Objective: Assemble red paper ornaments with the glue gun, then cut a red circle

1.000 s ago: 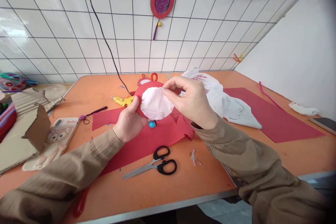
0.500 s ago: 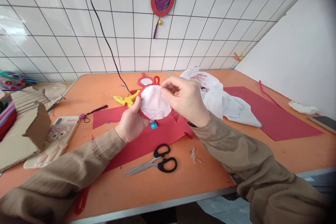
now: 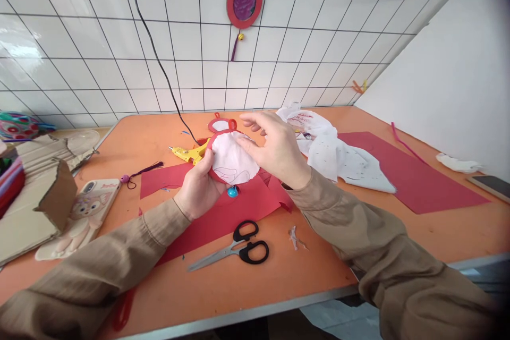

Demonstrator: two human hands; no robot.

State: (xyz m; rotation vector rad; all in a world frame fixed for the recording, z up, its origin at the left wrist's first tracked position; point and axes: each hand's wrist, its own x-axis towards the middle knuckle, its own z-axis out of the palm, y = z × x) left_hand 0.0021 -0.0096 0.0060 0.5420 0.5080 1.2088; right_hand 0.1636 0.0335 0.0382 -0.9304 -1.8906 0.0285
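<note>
Over the orange table [image 3: 311, 271], two arms in brown sleeves [image 3: 342, 223] converge. The right hand [image 3: 279, 151] arches with fingers parted from its thumb, gripping nothing; the upturned left hand [image 3: 201, 186] grasps the red-rimmed, round white cloth disc [image 3: 233, 158] before it. Below hangs a shiny blue bell [image 3: 232, 191].
</note>
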